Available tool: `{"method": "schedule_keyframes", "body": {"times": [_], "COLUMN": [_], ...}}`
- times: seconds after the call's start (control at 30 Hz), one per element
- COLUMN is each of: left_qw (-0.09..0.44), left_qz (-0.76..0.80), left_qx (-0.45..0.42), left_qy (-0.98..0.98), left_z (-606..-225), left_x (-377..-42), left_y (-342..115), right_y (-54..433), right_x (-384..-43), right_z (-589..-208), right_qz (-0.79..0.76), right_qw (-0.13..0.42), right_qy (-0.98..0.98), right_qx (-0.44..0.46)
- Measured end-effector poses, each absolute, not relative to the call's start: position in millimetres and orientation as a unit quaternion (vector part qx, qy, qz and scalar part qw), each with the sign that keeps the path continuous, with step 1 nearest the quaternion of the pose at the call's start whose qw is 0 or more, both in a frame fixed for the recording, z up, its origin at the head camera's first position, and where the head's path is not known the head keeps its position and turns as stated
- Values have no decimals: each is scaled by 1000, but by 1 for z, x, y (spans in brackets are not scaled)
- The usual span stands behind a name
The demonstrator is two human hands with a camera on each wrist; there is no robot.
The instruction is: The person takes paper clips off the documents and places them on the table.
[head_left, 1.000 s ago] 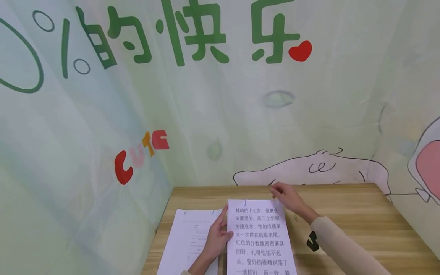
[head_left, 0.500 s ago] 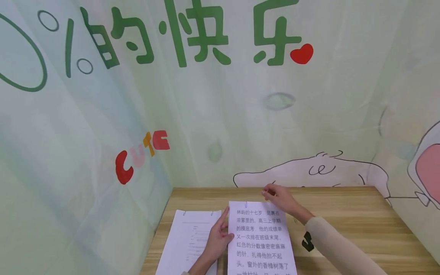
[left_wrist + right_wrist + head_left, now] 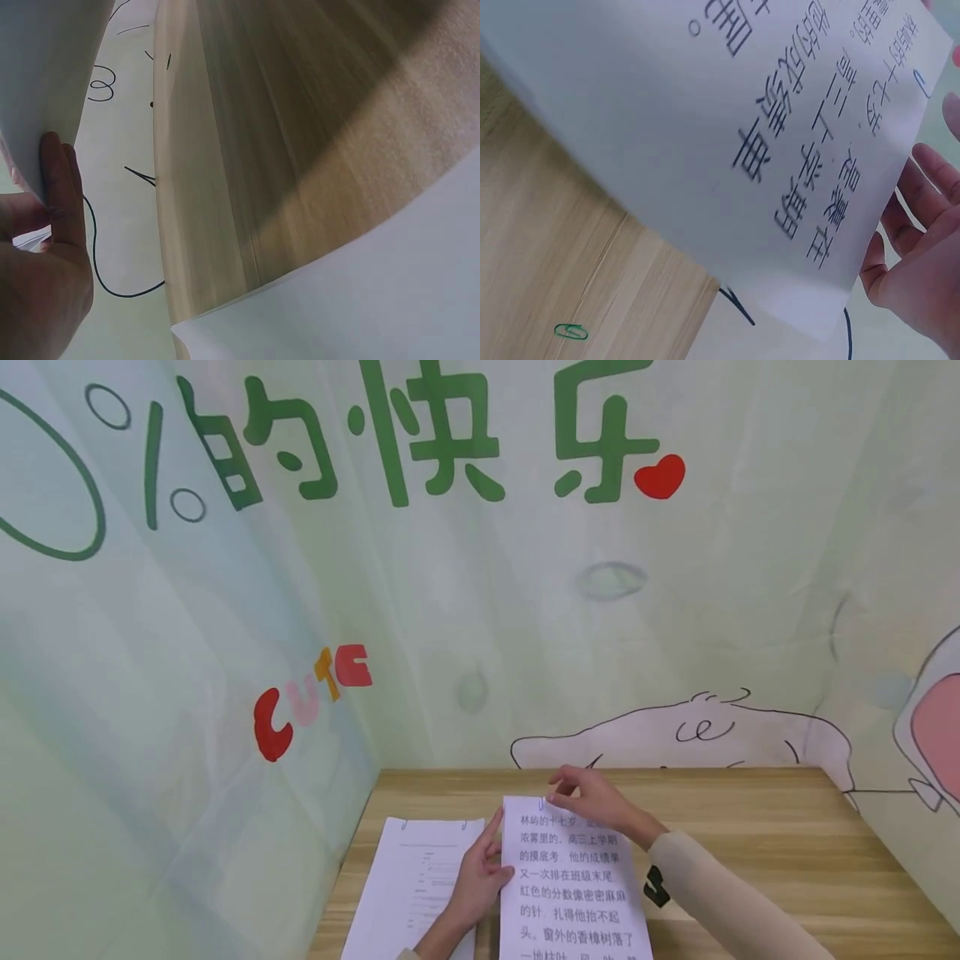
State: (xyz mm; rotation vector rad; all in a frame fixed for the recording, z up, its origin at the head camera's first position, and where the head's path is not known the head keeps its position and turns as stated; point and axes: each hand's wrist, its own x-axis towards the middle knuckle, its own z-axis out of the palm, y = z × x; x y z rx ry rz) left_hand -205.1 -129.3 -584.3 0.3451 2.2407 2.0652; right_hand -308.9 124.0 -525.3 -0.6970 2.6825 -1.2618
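Note:
My left hand (image 3: 480, 872) grips the left edge of an upright, tilted stack of printed paper (image 3: 570, 893), thumb in front and fingers behind. A blue paper clip (image 3: 541, 805) sits on the stack's top edge. Over that edge, just right of the clip, is my right hand (image 3: 600, 802), its fingertips close to the clip. In the right wrist view the curled fingers (image 3: 922, 187) of this hand lie along the paper's top edge; I cannot tell whether they pinch anything. The left wrist view shows my left fingers (image 3: 61, 187) against the back of the paper.
A second stack of paper (image 3: 397, 877), with two clips at its top, lies on the wooden table (image 3: 750, 843) to the left. A loose green paper clip (image 3: 571, 331) rests on the wood. Printed cloth (image 3: 450, 610) hangs behind the table.
My right hand has moved left along the stack's top edge, from its right corner to beside the blue clip. My left hand keeps its grip on the stack, almost still.

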Motion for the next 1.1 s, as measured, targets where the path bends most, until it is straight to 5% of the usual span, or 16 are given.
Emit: {"method": "schedule_keyframes", "body": {"times": [1.1], "left_qw": [27], "left_qz": [670], "left_qx": [131], "left_qy": [730], "left_z": [-586], "left_x": [-208], "left_y": [-125], "right_y": [106], "right_x": [-312], "right_z": [-519], "right_qz": [-429], "right_qw": [73], "right_qy": [862], "right_qx": [-261]}}
